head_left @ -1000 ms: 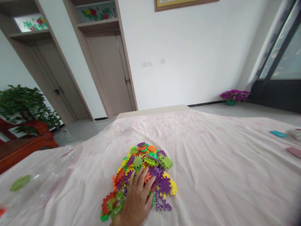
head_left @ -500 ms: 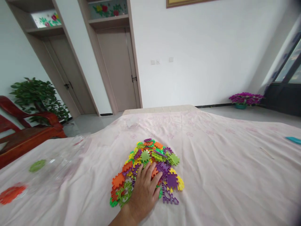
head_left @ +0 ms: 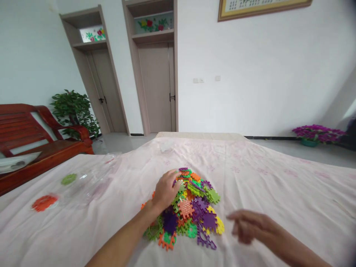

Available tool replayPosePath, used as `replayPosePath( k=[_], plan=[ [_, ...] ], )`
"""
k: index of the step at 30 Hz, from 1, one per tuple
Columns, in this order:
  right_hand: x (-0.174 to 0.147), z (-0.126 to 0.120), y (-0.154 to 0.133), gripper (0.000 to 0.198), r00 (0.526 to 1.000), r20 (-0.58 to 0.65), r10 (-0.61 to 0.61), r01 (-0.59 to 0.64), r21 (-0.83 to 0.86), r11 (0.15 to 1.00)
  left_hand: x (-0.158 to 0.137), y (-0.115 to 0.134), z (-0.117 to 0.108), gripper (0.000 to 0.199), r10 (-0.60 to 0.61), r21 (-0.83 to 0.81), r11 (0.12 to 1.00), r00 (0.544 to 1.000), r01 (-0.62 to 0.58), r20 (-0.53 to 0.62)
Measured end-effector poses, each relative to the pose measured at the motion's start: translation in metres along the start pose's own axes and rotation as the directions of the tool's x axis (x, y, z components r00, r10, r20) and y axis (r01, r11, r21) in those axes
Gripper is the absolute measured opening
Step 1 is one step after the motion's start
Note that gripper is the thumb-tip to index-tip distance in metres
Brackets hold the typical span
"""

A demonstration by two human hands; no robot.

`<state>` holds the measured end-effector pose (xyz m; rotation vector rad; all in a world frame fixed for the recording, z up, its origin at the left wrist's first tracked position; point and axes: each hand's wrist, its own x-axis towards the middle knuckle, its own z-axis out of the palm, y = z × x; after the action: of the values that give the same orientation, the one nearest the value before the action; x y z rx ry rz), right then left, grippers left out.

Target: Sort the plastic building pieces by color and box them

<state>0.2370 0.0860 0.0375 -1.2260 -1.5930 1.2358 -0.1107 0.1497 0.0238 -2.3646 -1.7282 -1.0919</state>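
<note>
A heap of plastic interlocking building pieces [head_left: 185,208] in orange, purple, green and yellow lies on the pale cloth in front of me. My left hand [head_left: 166,188] rests on the heap's upper left side, fingers bent over the pieces with a gap between thumb and fingers. No piece stands out as gripped there. To the right of the heap, my right hand [head_left: 247,224] hovers, slightly blurred, with the index finger stretched out and the others loosely bent. Nothing shows in it. At the heap's near edge lies a purple frame-like piece [head_left: 205,239] with toothed sides.
Clear plastic packaging [head_left: 91,185] lies on the cloth [head_left: 267,193] at left, near a green piece [head_left: 68,179] and an orange piece [head_left: 44,203]. A red wooden bench [head_left: 63,148] and a leafy plant [head_left: 73,111] stand beyond. Purple flowers [head_left: 318,132] sit on the floor at right.
My left hand has moved from the middle of the heap to its upper left, and several near pieces have shifted. My right hand has come into view. The camera has turned left.
</note>
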Motion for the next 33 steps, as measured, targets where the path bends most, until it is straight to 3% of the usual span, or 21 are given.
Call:
replayPosePath(
  k=[2,3,6,9,11,17,21,25,29,33],
  plan=[
    [0.045,0.002,0.003,0.043,0.999,-0.046,0.017,-0.014,0.071,0.997,0.032,-0.03,0.005,0.04,-0.12,0.067,0.991,0.992,0.118,0.031],
    [0.065,0.003,0.011,0.046,0.99,-0.134,0.033,-0.023,0.079,0.997,0.047,-0.046,0.009,0.042,-0.194,0.1,0.977,0.979,0.188,0.056],
    [0.106,0.006,0.051,0.048,0.96,-0.271,0.064,-0.054,0.043,0.998,0.09,-0.086,0.026,0.049,-0.282,0.141,0.953,0.957,0.27,0.072],
    [0.118,0.005,0.089,0.046,0.945,-0.325,0.041,-0.046,-0.008,0.999,0.126,-0.114,0.045,0.059,-0.329,0.176,0.936,0.937,0.306,0.118],
    [0.117,0.004,0.1,0.044,0.95,-0.313,0.018,-0.037,-0.055,0.998,0.144,-0.127,0.056,0.064,-0.341,0.201,0.93,0.926,0.307,0.162],
    [0.113,0.004,0.09,0.041,0.955,-0.294,-0.029,-0.007,-0.122,0.992,0.173,-0.153,0.075,0.069,-0.325,0.283,0.928,0.901,0.244,0.289],
    [0.116,0.003,0.09,0.044,0.96,-0.281,-0.012,-0.042,-0.185,0.982,0.172,-0.161,0.07,0.05,-0.333,0.36,0.908,0.891,0.215,0.308],
    [0.117,0.001,0.094,0.048,0.963,-0.271,-0.007,-0.046,-0.191,0.98,0.155,-0.166,0.053,0.034,-0.312,0.415,0.891,0.913,0.186,0.262],
    [0.118,0.0,0.095,0.048,0.962,-0.273,-0.003,-0.053,-0.197,0.979,0.122,-0.174,0.029,0.026,-0.241,0.435,0.892,0.944,0.124,0.225],
    [0.12,-0.002,0.098,0.049,0.962,-0.272,0.0,-0.067,-0.236,0.969,0.071,-0.179,0.003,0.022,-0.136,0.432,0.901,0.968,0.033,0.21]
  ],
)
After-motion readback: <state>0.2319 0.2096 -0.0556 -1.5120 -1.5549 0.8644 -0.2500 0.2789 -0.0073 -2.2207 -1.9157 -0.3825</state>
